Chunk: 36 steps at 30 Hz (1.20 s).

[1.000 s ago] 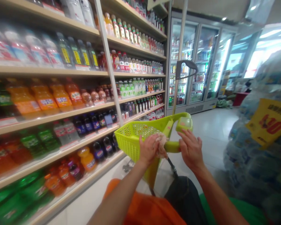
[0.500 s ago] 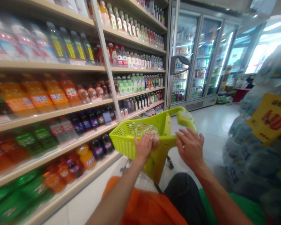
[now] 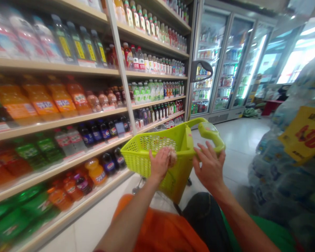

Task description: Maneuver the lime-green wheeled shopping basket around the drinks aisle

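A lime-green shopping cart [image 3: 178, 178] stands in front of me, its perforated basket turned to the left. My left hand [image 3: 160, 162] is closed round a crumpled, pale pinkish cloth [image 3: 172, 156] at the near rim of the basket. On the right, my right hand [image 3: 209, 162] rests against the cart's rim beside the curved handle [image 3: 219, 141], fingers spread and holding nothing.
Shelves of bottled drinks [image 3: 60, 105] run along the left. Glass-door fridges [image 3: 212, 63] stand at the back. Stacked wrapped bottles [image 3: 270, 168] with a yellow price sign [image 3: 304, 134] rise at the right. Pale floor [image 3: 238, 140] lies between.
The cart's body has swung slightly, its lower part and handle shifting right. My right hand has moved a little left along the rim, and my left hand stays on the cloth.
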Tool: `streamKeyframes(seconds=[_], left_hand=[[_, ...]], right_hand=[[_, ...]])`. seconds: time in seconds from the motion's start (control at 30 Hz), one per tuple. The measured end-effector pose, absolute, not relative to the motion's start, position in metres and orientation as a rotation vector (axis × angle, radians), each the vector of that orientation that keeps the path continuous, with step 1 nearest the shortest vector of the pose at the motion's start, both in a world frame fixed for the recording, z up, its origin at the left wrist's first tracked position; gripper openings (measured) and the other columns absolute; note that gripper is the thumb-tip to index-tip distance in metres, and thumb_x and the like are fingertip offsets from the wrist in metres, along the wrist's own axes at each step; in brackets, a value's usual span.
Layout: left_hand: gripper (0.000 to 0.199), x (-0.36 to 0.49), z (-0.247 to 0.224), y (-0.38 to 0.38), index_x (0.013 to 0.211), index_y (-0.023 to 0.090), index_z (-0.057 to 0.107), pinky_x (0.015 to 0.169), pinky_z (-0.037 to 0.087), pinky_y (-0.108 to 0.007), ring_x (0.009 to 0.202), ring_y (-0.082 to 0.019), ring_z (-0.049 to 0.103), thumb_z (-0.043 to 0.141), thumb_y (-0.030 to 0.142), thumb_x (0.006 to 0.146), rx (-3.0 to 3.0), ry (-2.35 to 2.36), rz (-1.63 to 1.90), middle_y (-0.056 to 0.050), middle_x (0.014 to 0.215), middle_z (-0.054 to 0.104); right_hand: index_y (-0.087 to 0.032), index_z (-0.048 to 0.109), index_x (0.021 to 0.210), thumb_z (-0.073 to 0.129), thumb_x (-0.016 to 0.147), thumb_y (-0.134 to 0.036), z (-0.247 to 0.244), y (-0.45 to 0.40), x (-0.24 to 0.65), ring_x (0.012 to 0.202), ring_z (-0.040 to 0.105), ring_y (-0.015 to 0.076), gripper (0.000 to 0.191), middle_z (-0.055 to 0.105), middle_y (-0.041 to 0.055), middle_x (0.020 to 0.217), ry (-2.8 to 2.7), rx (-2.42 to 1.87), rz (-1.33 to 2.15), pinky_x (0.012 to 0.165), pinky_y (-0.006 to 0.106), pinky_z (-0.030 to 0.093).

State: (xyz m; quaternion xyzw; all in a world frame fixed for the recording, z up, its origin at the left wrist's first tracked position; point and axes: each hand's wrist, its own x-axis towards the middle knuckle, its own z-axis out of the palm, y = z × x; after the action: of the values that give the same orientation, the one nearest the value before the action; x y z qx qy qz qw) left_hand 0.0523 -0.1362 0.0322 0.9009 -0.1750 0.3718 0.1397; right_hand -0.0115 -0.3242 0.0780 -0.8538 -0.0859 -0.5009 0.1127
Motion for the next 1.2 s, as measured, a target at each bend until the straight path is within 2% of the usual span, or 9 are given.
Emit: streamKeyframes(seconds=[0.2, 0.33, 0.5, 0.6, 0.77, 0.83, 0.97, 1.1, 1.2], left_hand=[[0.046, 0.046, 0.033, -0.155, 0.129, 0.023, 0.042, 0.108, 0.017, -0.055, 0.121, -0.021, 0.046, 0.048, 0.032, 0.085, 2.577, -0.588, 1.006, -0.009, 0.132, 0.050], [0.037, 0.059, 0.045, -0.127, 0.120, 0.026, 0.051, 0.107, 0.024, -0.048, 0.112, -0.017, 0.054, 0.042, 0.020, 0.085, 2.514, -0.497, 0.921, -0.004, 0.122, 0.059], [0.044, 0.076, 0.062, -0.098, 0.124, 0.024, 0.048, 0.107, 0.017, -0.055, 0.121, -0.022, 0.046, 0.039, 0.013, 0.082, 2.448, -0.031, 1.075, -0.008, 0.132, 0.051], [0.047, 0.067, 0.051, -0.118, 0.123, 0.024, 0.050, 0.107, 0.018, -0.057, 0.123, -0.022, 0.044, 0.039, 0.010, 0.079, 2.550, -0.181, 0.879, -0.008, 0.132, 0.051], [0.051, 0.045, 0.032, -0.168, 0.132, 0.021, 0.039, 0.106, 0.023, -0.056, 0.126, -0.024, 0.039, 0.047, 0.027, 0.082, 2.556, -0.428, 0.927, -0.011, 0.136, 0.046], [0.048, 0.045, 0.031, -0.168, 0.131, 0.023, 0.041, 0.106, 0.021, -0.056, 0.124, -0.023, 0.042, 0.046, 0.032, 0.084, 2.578, -0.469, 0.966, -0.010, 0.134, 0.048], [0.038, 0.056, 0.026, -0.136, 0.125, 0.028, 0.048, 0.107, 0.018, -0.057, 0.119, -0.021, 0.048, 0.040, 0.029, 0.088, 2.650, -0.388, 0.968, -0.007, 0.130, 0.053], [0.038, 0.062, 0.015, -0.121, 0.124, 0.026, 0.049, 0.106, 0.020, -0.056, 0.121, -0.023, 0.046, 0.040, 0.024, 0.087, 2.662, -0.229, 1.015, -0.009, 0.131, 0.051], [0.039, 0.060, 0.013, -0.136, 0.126, 0.026, 0.048, 0.106, 0.022, -0.054, 0.123, -0.022, 0.044, 0.039, 0.023, 0.088, 2.645, -0.328, 1.049, -0.009, 0.132, 0.050]], right_hand=[[-0.020, 0.062, 0.103, 0.046, 0.082, -0.021, 0.075, -0.295, -0.011, 0.121, 0.044, 0.0276, 0.026, 0.061, 0.0083, 0.117, -0.410, -2.543, -1.317, 0.104, 0.055, 0.010], [-0.021, 0.062, 0.104, 0.047, 0.082, -0.021, 0.081, -0.307, -0.005, 0.121, 0.044, 0.0277, 0.027, 0.062, 0.0071, 0.115, -0.384, -2.533, -1.348, 0.105, 0.056, 0.009], [-0.021, 0.062, 0.102, 0.047, 0.082, -0.022, 0.091, -0.323, 0.000, 0.119, 0.045, 0.0275, 0.025, 0.063, 0.0065, 0.114, -0.341, -2.500, -1.444, 0.105, 0.054, 0.009], [-0.020, 0.062, 0.100, 0.048, 0.082, -0.022, 0.091, -0.324, 0.001, 0.119, 0.046, 0.0266, 0.024, 0.063, 0.0063, 0.113, -0.333, -2.511, -1.452, 0.106, 0.053, 0.008], [-0.020, 0.062, 0.100, 0.047, 0.083, -0.022, 0.088, -0.321, 0.004, 0.119, 0.045, 0.0266, 0.024, 0.064, 0.0063, 0.112, -0.351, -2.546, -1.407, 0.106, 0.054, 0.007], [-0.020, 0.062, 0.100, 0.046, 0.082, -0.022, 0.087, -0.323, 0.006, 0.119, 0.045, 0.0271, 0.024, 0.064, 0.0064, 0.111, -0.347, -2.551, -1.401, 0.105, 0.055, 0.007], [-0.021, 0.063, 0.102, 0.046, 0.081, -0.022, 0.089, -0.329, 0.011, 0.118, 0.046, 0.0281, 0.027, 0.064, 0.0065, 0.110, -0.331, -2.545, -1.415, 0.104, 0.056, 0.008], [-0.021, 0.063, 0.101, 0.045, 0.082, -0.023, 0.087, -0.332, 0.013, 0.118, 0.046, 0.0278, 0.026, 0.064, 0.0062, 0.111, -0.322, -2.542, -1.423, 0.104, 0.056, 0.008], [-0.020, 0.062, 0.101, 0.045, 0.083, -0.023, 0.084, -0.329, 0.015, 0.118, 0.045, 0.0279, 0.025, 0.064, 0.0068, 0.112, -0.335, -2.565, -1.391, 0.104, 0.056, 0.007]])
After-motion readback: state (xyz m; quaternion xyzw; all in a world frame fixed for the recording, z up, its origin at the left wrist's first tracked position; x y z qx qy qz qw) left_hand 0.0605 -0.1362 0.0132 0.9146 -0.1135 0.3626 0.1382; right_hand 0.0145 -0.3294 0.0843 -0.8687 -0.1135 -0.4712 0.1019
